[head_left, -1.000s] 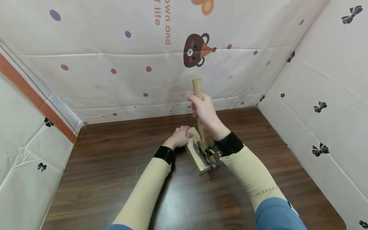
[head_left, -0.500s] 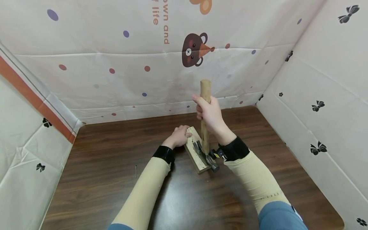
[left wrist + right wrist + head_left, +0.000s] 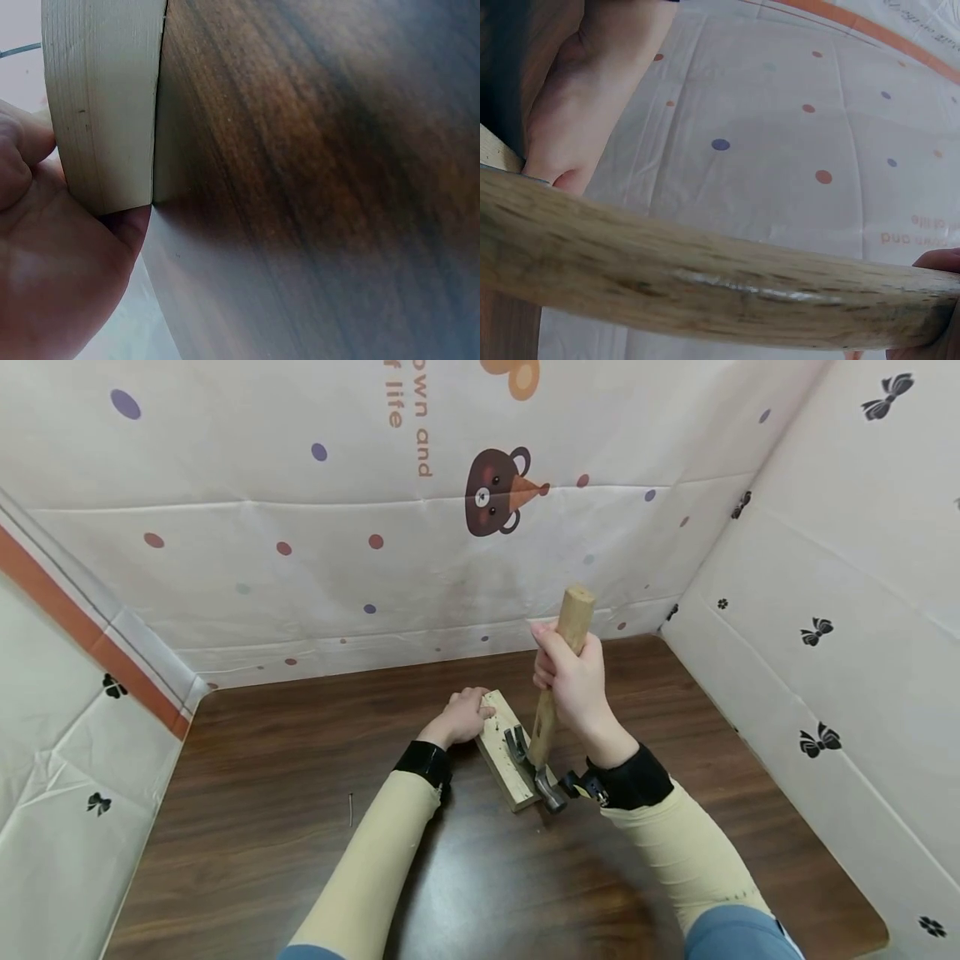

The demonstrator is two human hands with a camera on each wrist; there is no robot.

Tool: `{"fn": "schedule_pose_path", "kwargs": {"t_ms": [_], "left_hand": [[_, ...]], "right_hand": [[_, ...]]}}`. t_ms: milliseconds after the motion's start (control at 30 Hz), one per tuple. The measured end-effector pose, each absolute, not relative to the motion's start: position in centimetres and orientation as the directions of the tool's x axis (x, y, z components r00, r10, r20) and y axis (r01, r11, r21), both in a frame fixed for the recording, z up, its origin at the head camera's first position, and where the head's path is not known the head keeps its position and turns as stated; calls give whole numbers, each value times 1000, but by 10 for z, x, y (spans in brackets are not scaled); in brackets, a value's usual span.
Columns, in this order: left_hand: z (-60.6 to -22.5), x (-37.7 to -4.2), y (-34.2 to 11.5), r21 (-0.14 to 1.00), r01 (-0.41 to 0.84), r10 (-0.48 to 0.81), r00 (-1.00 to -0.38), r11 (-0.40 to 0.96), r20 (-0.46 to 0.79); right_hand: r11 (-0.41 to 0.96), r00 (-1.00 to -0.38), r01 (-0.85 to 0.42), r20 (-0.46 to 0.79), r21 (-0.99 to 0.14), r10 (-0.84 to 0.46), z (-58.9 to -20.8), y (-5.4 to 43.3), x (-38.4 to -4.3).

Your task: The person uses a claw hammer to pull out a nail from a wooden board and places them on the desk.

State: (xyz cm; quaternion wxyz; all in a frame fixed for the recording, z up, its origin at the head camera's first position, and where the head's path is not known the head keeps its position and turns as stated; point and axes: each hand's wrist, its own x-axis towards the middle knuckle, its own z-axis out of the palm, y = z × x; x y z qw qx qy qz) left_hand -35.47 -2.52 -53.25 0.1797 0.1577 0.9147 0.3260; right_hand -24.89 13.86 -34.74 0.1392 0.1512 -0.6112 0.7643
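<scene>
My right hand [image 3: 577, 681] grips the wooden handle of a claw hammer [image 3: 544, 722], which leans up and to the right. Its steel head lies low over the near part of a pale wooden board [image 3: 498, 745], with the claw over the board's top and the face past its right edge. What sits under the claw is hidden by the head. At the board's far end my left hand [image 3: 461, 714] holds on, the thumb on top; in the left wrist view the hand [image 3: 60, 255] wraps that end of the board [image 3: 105, 112]. The hammer handle [image 3: 705, 277] crosses the right wrist view.
A loose nail [image 3: 350, 810] lies on the dark wood-grain table [image 3: 247, 860] left of my left forearm. Small dark marks dot the board's top near its far end. Printed white sheets [image 3: 337, 568] rise as walls behind the table and along both sides.
My right hand has swung the top of the hammer handle to the right and slightly down, while the head stays at the board. The left hand keeps its hold on the board.
</scene>
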Motion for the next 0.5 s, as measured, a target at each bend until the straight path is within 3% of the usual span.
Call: {"fn": "schedule_pose_path", "kwargs": {"t_ms": [500], "left_hand": [[-528,-352,-25,644,175,407,-884,745,-229]], "right_hand": [[-225,-793,-602,606,-767,55,-359,148,-210]]}}
